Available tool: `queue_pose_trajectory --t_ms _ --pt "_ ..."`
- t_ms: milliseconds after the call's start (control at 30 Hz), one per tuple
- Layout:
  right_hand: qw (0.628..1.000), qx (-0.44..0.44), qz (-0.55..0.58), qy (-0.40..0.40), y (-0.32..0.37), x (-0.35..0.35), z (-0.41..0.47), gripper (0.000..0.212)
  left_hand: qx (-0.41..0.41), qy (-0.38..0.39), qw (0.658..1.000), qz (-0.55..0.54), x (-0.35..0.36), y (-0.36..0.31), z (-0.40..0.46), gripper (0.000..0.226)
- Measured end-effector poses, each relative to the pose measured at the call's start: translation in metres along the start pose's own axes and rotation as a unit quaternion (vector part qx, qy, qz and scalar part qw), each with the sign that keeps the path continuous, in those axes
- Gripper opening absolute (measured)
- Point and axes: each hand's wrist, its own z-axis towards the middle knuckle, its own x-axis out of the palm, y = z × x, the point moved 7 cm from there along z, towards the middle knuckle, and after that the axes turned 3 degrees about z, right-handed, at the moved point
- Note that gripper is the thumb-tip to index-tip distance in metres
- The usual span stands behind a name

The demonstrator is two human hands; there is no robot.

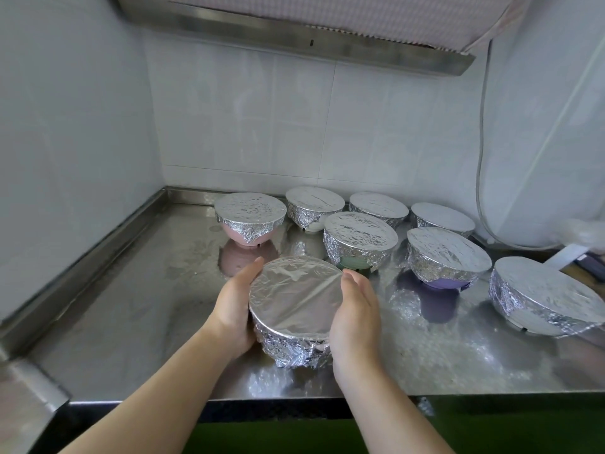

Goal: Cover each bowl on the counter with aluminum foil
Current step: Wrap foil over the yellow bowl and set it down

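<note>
A foil-covered bowl (294,309) sits near the front of the steel counter (137,309). My left hand (234,306) cups its left side, fingers curled under the wrapped wall. My right hand (355,309) presses against its right side with the fingers fairly straight. Behind stand several more foil-covered bowls: a pink one (249,217), a white one (314,206), a green one (360,240), a purple one (447,257) and a wide one (543,293) at the right.
Tiled walls enclose the counter at the left and back. A range hood (294,31) hangs overhead. A white cable (481,158) runs down the right wall. The counter's front edge lies just below my wrists.
</note>
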Motion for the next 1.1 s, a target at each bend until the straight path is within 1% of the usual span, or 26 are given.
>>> queue_pose_trajectory --t_ms 67,200,267,367,433,500,600,633,700,767,833,900,967,1033,1100 --pt "1.000 0.007 0.004 0.007 -0.004 0.001 0.000 0.027 -0.005 -0.004 1.000 0.006 0.000 -0.001 -0.002 0.053" --pt "0.998 0.047 0.027 0.027 -0.013 -0.001 0.001 0.024 -0.001 -0.023 0.999 0.042 -0.005 -0.006 -0.003 0.053" --pt "0.997 0.058 0.015 0.039 -0.011 -0.003 0.002 0.027 0.008 -0.029 0.997 0.068 -0.006 -0.012 -0.006 0.049" --pt "0.999 0.027 -0.021 0.031 0.008 -0.012 0.016 0.033 0.038 -0.042 0.993 0.106 -0.009 -0.022 -0.014 0.037" --pt "0.997 -0.012 -0.067 0.038 0.023 -0.013 0.035 0.025 0.090 -0.066 0.981 0.156 -0.011 -0.031 -0.018 0.030" --pt "0.985 -0.035 -0.132 0.102 0.036 -0.003 0.051 0.025 0.147 -0.088 0.962 0.213 -0.006 -0.040 -0.025 0.027" --pt "0.938 -0.050 -0.259 0.223 0.035 0.024 0.060 0.029 0.166 -0.101 0.953 0.233 0.002 -0.035 -0.031 0.033" --pt "0.927 -0.040 -0.278 0.249 0.031 0.030 0.060 0.028 0.173 -0.107 0.950 0.235 0.004 -0.033 -0.032 0.033" --pt "0.922 -0.003 -0.273 0.276 0.025 0.038 0.059 0.026 0.193 -0.117 0.940 0.255 0.006 -0.031 -0.034 0.032" --pt "0.921 0.011 -0.265 0.287 0.022 0.040 0.061 0.029 0.190 -0.111 0.946 0.237 0.005 -0.026 -0.031 0.036" --pt "0.925 0.020 -0.252 0.284 0.024 0.039 0.060 0.033 0.176 -0.123 0.957 0.197 0.001 -0.021 -0.029 0.031" --pt "0.934 0.062 -0.227 0.269 0.018 0.035 0.063 0.037 0.139 -0.131 0.974 0.122 -0.005 -0.011 -0.023 0.031" --pt "0.943 0.098 -0.200 0.247 0.011 0.033 0.066 0.043 0.096 -0.155 0.982 0.054 -0.006 -0.002 -0.023 0.034" --pt "0.952 0.120 -0.160 0.231 0.001 0.030 0.070 0.040 0.077 -0.149 0.985 0.035 -0.003 0.001 -0.024 0.033" --pt "0.960 0.122 -0.129 0.218 -0.007 0.030 0.075 0.037 0.068 -0.146 0.987 0.027 0.000 0.003 -0.025 0.034"
